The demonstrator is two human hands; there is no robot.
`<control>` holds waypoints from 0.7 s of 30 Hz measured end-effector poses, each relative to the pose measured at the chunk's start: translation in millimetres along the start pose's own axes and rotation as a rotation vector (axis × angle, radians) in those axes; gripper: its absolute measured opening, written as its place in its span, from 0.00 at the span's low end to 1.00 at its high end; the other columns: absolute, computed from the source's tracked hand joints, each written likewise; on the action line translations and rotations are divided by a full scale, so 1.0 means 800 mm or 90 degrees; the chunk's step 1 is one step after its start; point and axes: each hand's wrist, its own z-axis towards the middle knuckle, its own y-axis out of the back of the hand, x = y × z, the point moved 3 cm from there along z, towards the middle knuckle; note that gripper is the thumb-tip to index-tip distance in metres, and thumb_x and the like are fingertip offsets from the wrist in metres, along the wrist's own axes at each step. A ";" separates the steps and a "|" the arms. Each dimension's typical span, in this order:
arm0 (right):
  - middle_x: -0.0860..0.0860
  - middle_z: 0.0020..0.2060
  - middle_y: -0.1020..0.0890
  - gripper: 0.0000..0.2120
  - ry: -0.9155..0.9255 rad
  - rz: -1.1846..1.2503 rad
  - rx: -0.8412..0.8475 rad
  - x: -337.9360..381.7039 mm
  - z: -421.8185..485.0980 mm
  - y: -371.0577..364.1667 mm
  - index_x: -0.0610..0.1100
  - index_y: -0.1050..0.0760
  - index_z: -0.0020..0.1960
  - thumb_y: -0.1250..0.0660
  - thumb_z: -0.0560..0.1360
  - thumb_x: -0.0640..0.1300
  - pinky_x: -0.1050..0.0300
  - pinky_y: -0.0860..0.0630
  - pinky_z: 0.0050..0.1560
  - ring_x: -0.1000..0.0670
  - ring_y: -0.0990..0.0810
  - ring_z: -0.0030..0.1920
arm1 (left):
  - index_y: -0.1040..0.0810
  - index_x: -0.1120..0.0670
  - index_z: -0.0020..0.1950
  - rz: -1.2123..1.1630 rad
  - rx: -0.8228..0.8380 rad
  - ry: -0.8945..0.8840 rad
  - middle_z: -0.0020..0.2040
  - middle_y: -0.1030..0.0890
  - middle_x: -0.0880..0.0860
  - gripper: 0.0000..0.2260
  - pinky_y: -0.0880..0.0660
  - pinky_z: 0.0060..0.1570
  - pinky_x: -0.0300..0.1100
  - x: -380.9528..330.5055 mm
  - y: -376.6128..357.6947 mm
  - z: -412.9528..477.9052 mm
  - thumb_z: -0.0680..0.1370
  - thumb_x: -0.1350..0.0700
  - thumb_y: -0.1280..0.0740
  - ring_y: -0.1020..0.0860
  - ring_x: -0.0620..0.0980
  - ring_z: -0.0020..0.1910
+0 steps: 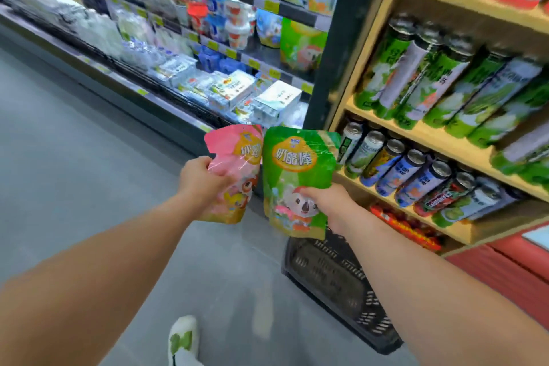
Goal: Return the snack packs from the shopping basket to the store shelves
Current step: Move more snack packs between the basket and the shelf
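Grey shop floor [74,172] runs between a chilled cabinet [208,68] of blurred pale packs on your left and a wooden shelf [416,128] of drink cans [416,172] on your right. Your left hand [202,178], fingers curled, grips a pink snack pack [234,151] by its left edge. Your right hand [329,202] pinches a green snack pack [294,175] at its lower right, thumb on the front. Both packs are upright, close side by side. Below your right forearm, a black shopping basket [332,282] sits on the floor beside the wooden shelf.
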 end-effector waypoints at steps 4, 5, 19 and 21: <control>0.48 0.40 0.18 0.04 0.028 0.029 -0.006 0.056 0.024 -0.106 0.46 0.22 0.44 0.28 0.71 0.40 0.59 0.26 0.32 0.50 0.20 0.37 | 0.22 0.58 0.39 0.058 -0.008 -0.075 0.35 0.20 0.56 0.08 0.23 0.37 0.52 0.004 0.084 0.082 0.68 0.54 0.29 0.21 0.59 0.39; 0.47 0.44 0.18 0.05 0.040 0.044 -0.015 0.071 0.032 -0.131 0.45 0.22 0.47 0.29 0.72 0.40 0.57 0.26 0.37 0.48 0.21 0.40 | 0.22 0.57 0.40 0.076 -0.006 -0.093 0.36 0.20 0.55 0.07 0.24 0.38 0.52 0.004 0.102 0.104 0.68 0.54 0.29 0.21 0.57 0.38; 0.50 0.38 0.24 0.07 0.008 0.146 -0.147 0.205 0.220 -0.182 0.44 0.29 0.45 0.30 0.73 0.42 0.52 0.28 0.42 0.49 0.26 0.39 | 0.29 0.51 0.63 0.165 0.080 -0.200 0.45 0.26 0.47 0.20 0.33 0.40 0.42 -0.077 0.099 0.366 0.72 0.56 0.34 0.28 0.51 0.43; 0.46 0.44 0.21 0.08 -0.020 0.150 -0.152 0.221 0.254 -0.178 0.43 0.27 0.48 0.29 0.73 0.43 0.50 0.24 0.43 0.46 0.24 0.43 | 0.27 0.52 0.63 0.179 0.094 -0.197 0.44 0.25 0.48 0.19 0.32 0.38 0.42 -0.095 0.088 0.403 0.72 0.57 0.33 0.27 0.50 0.40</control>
